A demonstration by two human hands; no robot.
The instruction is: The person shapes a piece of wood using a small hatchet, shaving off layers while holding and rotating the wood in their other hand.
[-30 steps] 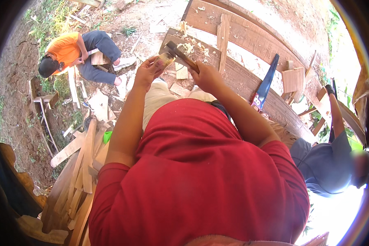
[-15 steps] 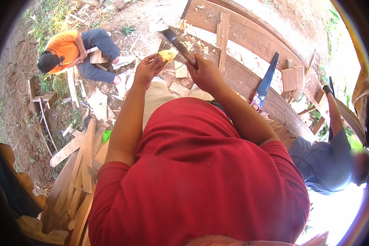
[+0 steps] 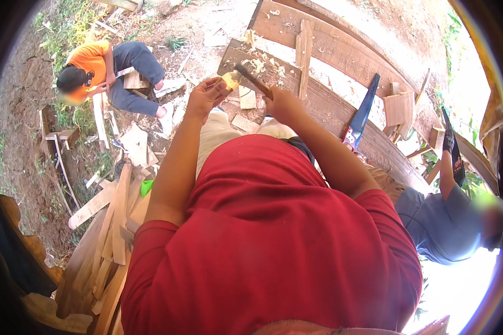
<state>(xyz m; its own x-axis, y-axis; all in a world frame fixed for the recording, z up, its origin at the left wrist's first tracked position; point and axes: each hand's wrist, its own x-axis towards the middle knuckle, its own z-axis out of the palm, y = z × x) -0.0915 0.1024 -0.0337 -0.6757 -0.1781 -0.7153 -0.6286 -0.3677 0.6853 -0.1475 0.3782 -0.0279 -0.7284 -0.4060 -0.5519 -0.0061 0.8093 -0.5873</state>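
Between the fingers of my left hand (image 3: 205, 96) is a small pale yellow piece of wood (image 3: 231, 80), its surface rough and carved. My right hand (image 3: 284, 105) is closed round the brown wooden handle of a tool with a dark metal head (image 3: 242, 68); I cannot make out its exact kind. The head is beside the upper end of the wood piece; whether they touch is unclear. Both hands are out in front of my lap, over the near end of a plank (image 3: 341, 103) scattered with curled shavings.
A handsaw with a blue blade (image 3: 365, 106) rests on the plank to the right. Offcuts and long boards (image 3: 114, 223) pile up at my left. A person in orange (image 3: 89, 61) sits at the far left. At right, a person in dark grey (image 3: 444, 223) holds another saw (image 3: 457, 156).
The tool in my right hand has come down and swung toward the wood piece. My left hand has tilted the piece and lowered it slightly. The person at right has moved their saw downward.
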